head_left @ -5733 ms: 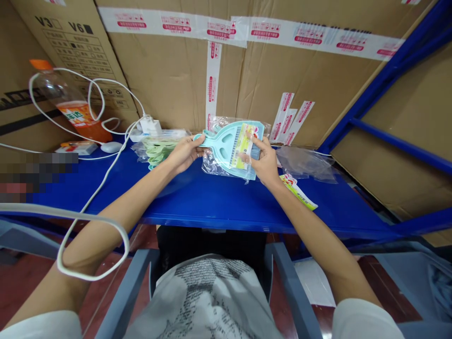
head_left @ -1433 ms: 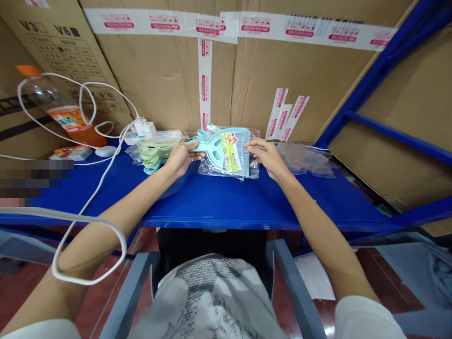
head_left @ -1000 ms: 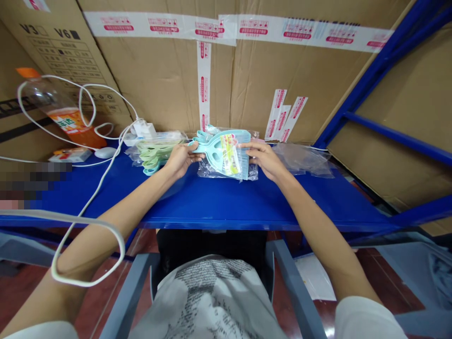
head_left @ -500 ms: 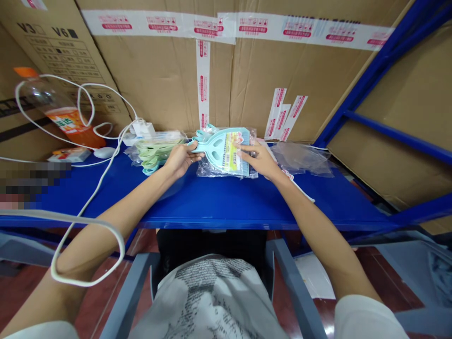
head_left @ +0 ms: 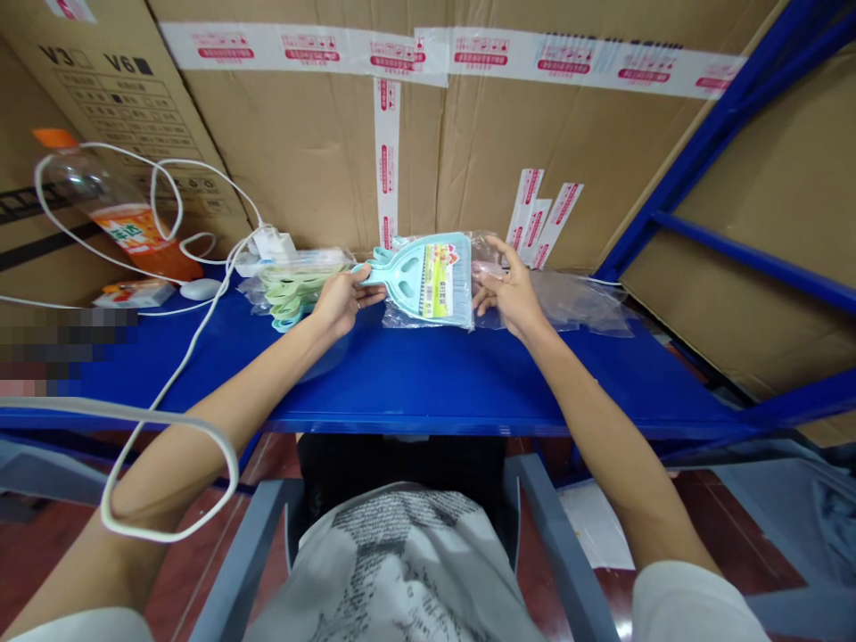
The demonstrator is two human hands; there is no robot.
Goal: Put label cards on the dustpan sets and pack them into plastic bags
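Observation:
My left hand [head_left: 341, 299] is closed round the handle of a light blue dustpan and brush set [head_left: 407, 278]. A yellow printed label [head_left: 439, 283] lies across the front of the set. Clear plastic wrap shows behind and below it. At the bristle end, my right hand [head_left: 505, 290] has its fingers apart beside the clear plastic; whether the fingertips touch the plastic cannot be told. Left of my left hand, green and blue handles [head_left: 287, 292] stick out of a stack of clear packs.
On the blue table [head_left: 428, 379], flat clear plastic bags [head_left: 588, 303] lie at the right. An orange drink bottle [head_left: 137, 227], a white plug [head_left: 273, 242] and looping white cable [head_left: 191, 343] are at the left. Cardboard [head_left: 321, 152] stands behind.
My right hand has moved right off the label, and its fingers have spread. The dustpan set has shifted slightly, uncovering the whole label. My left hand keeps its hold.

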